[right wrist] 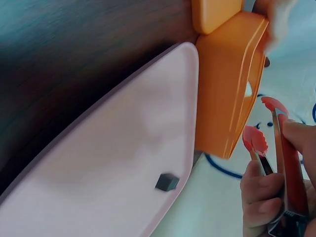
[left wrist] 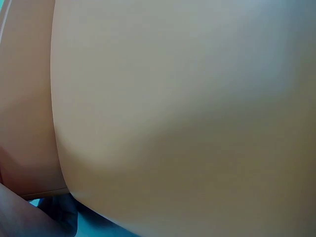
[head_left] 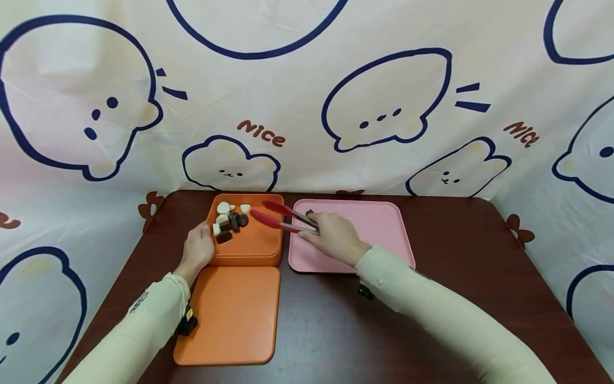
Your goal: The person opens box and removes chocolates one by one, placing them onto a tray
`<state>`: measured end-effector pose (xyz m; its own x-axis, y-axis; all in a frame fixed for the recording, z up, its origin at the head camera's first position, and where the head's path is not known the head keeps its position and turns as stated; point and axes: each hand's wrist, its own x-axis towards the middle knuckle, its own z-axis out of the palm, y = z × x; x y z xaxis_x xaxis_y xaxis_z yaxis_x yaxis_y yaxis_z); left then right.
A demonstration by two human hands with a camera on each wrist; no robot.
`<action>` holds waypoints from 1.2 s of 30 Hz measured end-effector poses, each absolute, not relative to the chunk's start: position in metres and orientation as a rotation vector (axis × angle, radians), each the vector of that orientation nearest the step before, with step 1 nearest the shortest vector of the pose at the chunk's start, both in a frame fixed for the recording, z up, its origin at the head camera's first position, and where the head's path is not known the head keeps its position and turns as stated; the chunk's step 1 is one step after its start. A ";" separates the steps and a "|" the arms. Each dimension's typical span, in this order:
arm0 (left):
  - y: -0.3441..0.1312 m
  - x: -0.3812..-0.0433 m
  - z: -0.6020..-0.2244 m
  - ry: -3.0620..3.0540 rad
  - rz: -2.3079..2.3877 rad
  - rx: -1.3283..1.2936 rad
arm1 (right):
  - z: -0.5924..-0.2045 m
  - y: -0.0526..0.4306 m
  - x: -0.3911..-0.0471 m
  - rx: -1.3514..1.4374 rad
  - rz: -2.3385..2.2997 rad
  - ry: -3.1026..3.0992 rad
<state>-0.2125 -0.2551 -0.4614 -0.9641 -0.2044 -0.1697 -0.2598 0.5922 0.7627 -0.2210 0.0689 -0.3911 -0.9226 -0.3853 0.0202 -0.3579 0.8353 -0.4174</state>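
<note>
My left hand [head_left: 199, 246] grips the left wall of an orange box [head_left: 259, 246], thumb at the rim. Several white pieces [head_left: 223, 207] and dark brown pieces [head_left: 224, 237], like small chocolates, lie in the box's left half. Red-tipped tongs [head_left: 266, 218] are held in my right hand [head_left: 336, 237], fingers and thumb wrapped round the arms. Their tips stand apart, with nothing between them, over the right side of the box. On the pink tray [head_left: 379, 229], a dark cube [right wrist: 167, 182] sits near one edge in the right wrist view.
A flat orange lid [head_left: 230, 314] lies in front of the box, under my left forearm. The dark wooden table [head_left: 326, 325] meets a cartoon-printed cloth [head_left: 307, 96] at its back and sides. The tray stands just right of the box.
</note>
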 end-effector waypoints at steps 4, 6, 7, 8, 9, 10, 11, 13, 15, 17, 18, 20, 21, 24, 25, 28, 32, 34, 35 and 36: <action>-0.255 -0.212 -0.463 2.751 1.329 -0.411 | -0.392 0.052 -0.217 -0.638 -0.579 2.957; -0.255 -0.212 -0.463 2.753 1.329 -0.413 | -0.393 0.044 -0.216 -0.654 -0.551 2.952; -0.255 -0.213 -0.463 2.754 1.328 -0.415 | -0.394 0.040 -0.216 -0.665 -0.529 2.951; -0.255 -0.213 -0.463 2.754 1.329 -0.418 | -0.395 0.036 -0.215 -0.673 -0.513 2.948; -0.255 -0.213 -0.463 2.755 1.326 -0.419 | -0.396 0.033 -0.215 -0.684 -0.491 2.948; -0.255 -0.214 -0.463 2.756 1.322 -0.421 | -0.397 0.029 -0.215 -0.692 -0.471 2.945; -0.255 -0.214 -0.463 2.757 1.321 -0.422 | -0.397 0.026 -0.215 -0.696 -0.451 2.943; -0.255 -0.214 -0.462 2.758 1.323 -0.426 | -0.398 0.020 -0.214 -0.699 -0.420 2.949; -0.255 -0.214 -0.462 2.761 1.326 -0.426 | -0.398 0.014 -0.214 -0.689 -0.401 2.957; -0.255 -0.213 -0.461 2.767 1.334 -0.427 | -0.398 0.009 -0.214 -0.687 -0.389 2.971; -0.255 -0.212 -0.461 2.770 1.337 -0.428 | -0.398 0.007 -0.214 -0.685 -0.388 2.977; -0.255 -0.212 -0.461 2.775 1.339 -0.426 | -0.399 0.003 -0.214 -0.684 -0.373 2.985; -0.254 -0.212 -0.461 2.776 1.340 -0.424 | -0.400 0.001 -0.214 -0.687 -0.360 2.988; -0.254 -0.213 -0.461 2.773 1.340 -0.420 | -0.402 -0.004 -0.214 -0.674 -0.326 2.984; -0.254 -0.213 -0.462 2.772 1.338 -0.417 | -0.402 -0.005 -0.213 -0.669 -0.311 2.982; -0.254 -0.213 -0.462 2.769 1.337 -0.411 | -0.404 -0.009 -0.213 -0.665 -0.267 2.994; -0.254 -0.212 -0.462 2.759 1.336 -0.416 | -0.406 -0.013 -0.214 -0.684 -0.228 3.012; -0.254 -0.212 -0.462 2.756 1.333 -0.416 | -0.407 -0.014 -0.215 -0.690 -0.220 3.014; -0.254 -0.212 -0.462 2.752 1.332 -0.417 | -0.407 -0.014 -0.215 -0.688 -0.224 3.012; -0.255 -0.212 -0.462 2.753 1.330 -0.414 | -0.408 -0.014 -0.215 -0.688 -0.222 3.013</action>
<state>-0.2122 -0.2545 -0.4624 -0.9625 -0.2148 -0.1658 -0.2634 0.5927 0.7611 -0.2149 -0.0138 -0.4080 -0.9004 -0.4350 -0.0102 -0.4288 0.8911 -0.1486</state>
